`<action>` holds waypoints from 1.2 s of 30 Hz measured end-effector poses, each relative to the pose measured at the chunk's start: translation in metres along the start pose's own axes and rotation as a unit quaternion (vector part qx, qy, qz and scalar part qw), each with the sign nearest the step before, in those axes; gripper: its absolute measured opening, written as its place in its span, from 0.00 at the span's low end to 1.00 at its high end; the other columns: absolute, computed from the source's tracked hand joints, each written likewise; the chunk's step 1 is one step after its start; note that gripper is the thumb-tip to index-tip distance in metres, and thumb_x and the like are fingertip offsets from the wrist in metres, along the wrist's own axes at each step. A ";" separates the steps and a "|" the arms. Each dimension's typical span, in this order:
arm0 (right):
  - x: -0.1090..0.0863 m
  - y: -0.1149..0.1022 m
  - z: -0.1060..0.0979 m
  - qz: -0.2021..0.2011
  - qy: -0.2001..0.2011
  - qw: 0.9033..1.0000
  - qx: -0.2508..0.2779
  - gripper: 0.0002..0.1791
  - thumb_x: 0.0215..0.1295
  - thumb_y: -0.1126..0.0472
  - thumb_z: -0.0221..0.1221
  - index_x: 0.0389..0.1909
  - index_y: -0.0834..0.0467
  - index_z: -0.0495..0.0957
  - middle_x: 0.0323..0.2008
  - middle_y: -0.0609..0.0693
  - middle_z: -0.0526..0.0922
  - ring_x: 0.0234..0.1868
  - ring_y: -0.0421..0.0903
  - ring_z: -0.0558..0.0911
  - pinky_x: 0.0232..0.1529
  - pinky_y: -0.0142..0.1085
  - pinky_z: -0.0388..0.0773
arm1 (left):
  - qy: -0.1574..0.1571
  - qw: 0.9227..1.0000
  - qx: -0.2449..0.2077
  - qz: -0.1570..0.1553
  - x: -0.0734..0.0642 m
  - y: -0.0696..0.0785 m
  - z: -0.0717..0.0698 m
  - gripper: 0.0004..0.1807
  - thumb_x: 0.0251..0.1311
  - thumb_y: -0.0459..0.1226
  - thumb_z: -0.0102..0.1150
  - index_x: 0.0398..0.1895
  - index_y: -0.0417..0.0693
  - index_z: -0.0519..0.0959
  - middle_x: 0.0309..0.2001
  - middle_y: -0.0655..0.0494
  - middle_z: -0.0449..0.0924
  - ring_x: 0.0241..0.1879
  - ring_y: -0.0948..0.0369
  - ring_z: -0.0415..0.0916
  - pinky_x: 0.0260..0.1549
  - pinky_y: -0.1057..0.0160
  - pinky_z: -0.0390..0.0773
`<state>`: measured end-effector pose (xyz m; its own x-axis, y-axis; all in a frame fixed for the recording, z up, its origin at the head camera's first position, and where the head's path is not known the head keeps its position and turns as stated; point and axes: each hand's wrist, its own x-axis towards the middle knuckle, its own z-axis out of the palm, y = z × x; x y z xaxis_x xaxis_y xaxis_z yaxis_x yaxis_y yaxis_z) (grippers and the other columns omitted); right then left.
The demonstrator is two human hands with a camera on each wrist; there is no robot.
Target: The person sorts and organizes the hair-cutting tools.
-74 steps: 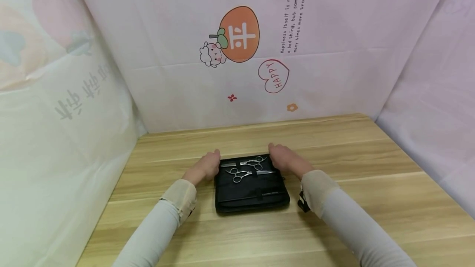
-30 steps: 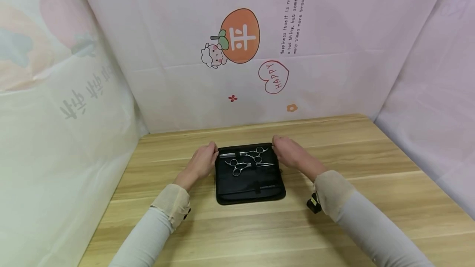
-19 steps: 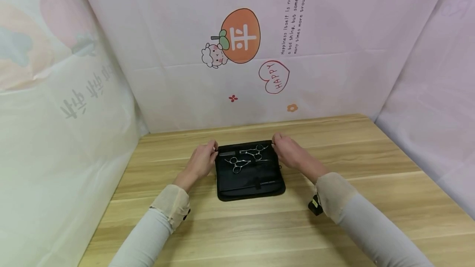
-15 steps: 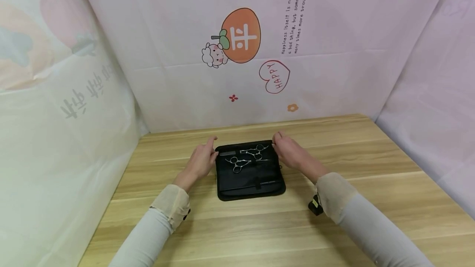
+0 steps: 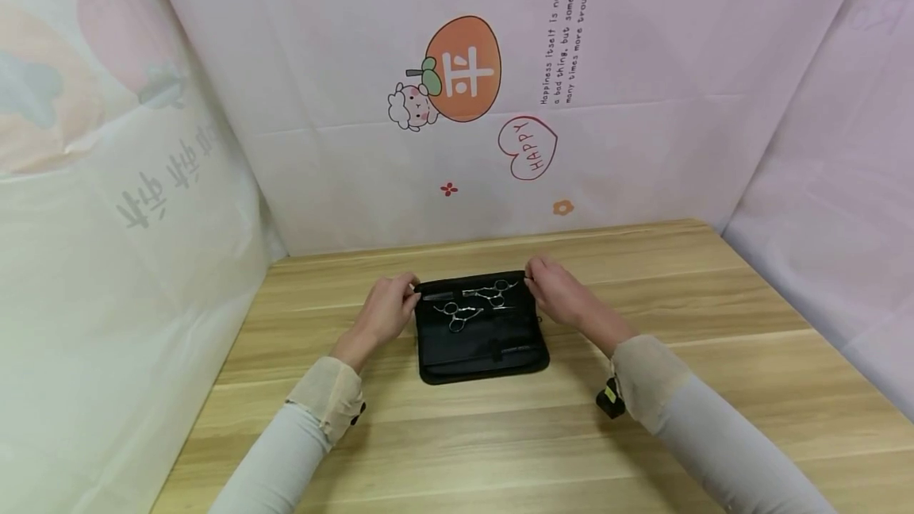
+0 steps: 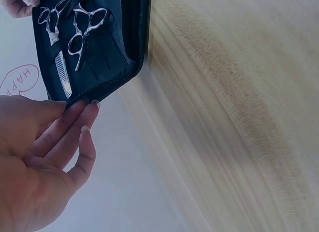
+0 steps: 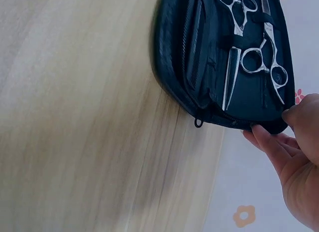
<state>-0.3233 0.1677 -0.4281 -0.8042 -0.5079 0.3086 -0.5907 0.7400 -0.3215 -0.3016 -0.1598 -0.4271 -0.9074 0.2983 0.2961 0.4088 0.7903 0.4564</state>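
A black zip case (image 5: 457, 351) lies unfolded on the table, with two silver pairs of scissors strapped in its far panel. The farther pair, thinning scissors (image 6: 64, 75), has a toothed blade. The nearer pair of scissors (image 7: 232, 75) has a plain blade. A dark slim item (image 5: 516, 349) sits under a strap in the near panel, too dim to identify. My left hand (image 5: 385, 308) pinches the far left corner between thumb and fingers. At the far right corner, my right hand (image 5: 560, 296) pinches the edge. That far panel looks raised and tilted in both wrist views.
The wooden table (image 5: 678, 355) reaches around the case on all sides. Behind it hangs a printed white cloth (image 5: 343, 181), with more white cloth at the left and right. A small black device (image 5: 610, 398) shows beneath my right wrist.
Over the span, the case has shifted farther from me and its far edge has risen. My left forefinger, lifted half a second ago, is back down at the corner.
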 end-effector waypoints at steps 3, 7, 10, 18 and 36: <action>-0.001 0.002 0.002 -0.004 0.006 1.000 0.008 0.02 0.76 0.70 0.51 0.42 0.66 0.71 0.34 0.54 0.74 0.34 0.49 0.73 0.36 0.43 0.75 | -0.001 1.000 -0.009 -0.001 -0.001 0.000 -0.001 0.10 0.71 0.31 0.60 0.52 0.38 0.81 0.36 0.51 0.87 0.33 0.59 0.83 0.41 0.55 0.83; -0.001 0.004 0.003 -0.007 0.013 1.000 0.017 0.03 0.76 0.69 0.52 0.41 0.65 0.71 0.33 0.53 0.75 0.32 0.48 0.74 0.35 0.42 0.75 | 0.000 1.000 -0.023 -0.002 -0.002 -0.001 -0.001 0.10 0.71 0.31 0.61 0.52 0.39 0.81 0.38 0.49 0.88 0.37 0.57 0.85 0.40 0.55 0.83; -0.001 0.004 0.003 -0.005 0.016 0.999 0.028 0.02 0.76 0.69 0.54 0.41 0.65 0.71 0.33 0.54 0.76 0.32 0.48 0.74 0.34 0.41 0.75 | 0.001 1.000 -0.028 -0.001 -0.003 -0.002 -0.001 0.10 0.70 0.32 0.62 0.52 0.39 0.81 0.37 0.49 0.88 0.37 0.56 0.85 0.39 0.56 0.84; -0.006 0.004 0.003 -0.003 0.015 0.999 0.040 0.03 0.73 0.70 0.57 0.44 0.64 0.73 0.36 0.55 0.77 0.33 0.47 0.76 0.34 0.41 0.77 | -0.010 0.999 -0.043 -0.005 -0.006 -0.001 -0.002 0.10 0.72 0.39 0.61 0.50 0.44 0.82 0.35 0.53 0.88 0.33 0.62 0.83 0.34 0.60 0.84; -0.025 -0.001 -0.006 -0.017 -0.002 1.000 0.026 0.06 0.71 0.68 0.61 0.46 0.65 0.77 0.43 0.57 0.81 0.46 0.55 0.84 0.47 0.48 0.83 | 0.015 0.997 -0.018 0.072 -0.017 0.001 -0.006 0.05 0.69 0.31 0.62 0.42 0.41 0.85 0.35 0.54 0.82 0.32 0.61 0.78 0.32 0.63 0.81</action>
<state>-0.3027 0.1820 -0.4303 -0.7839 -0.5342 0.3166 -0.6202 0.6981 -0.3577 -0.2855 -0.1674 -0.4265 -0.8363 0.3902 0.3851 0.5377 0.7210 0.4371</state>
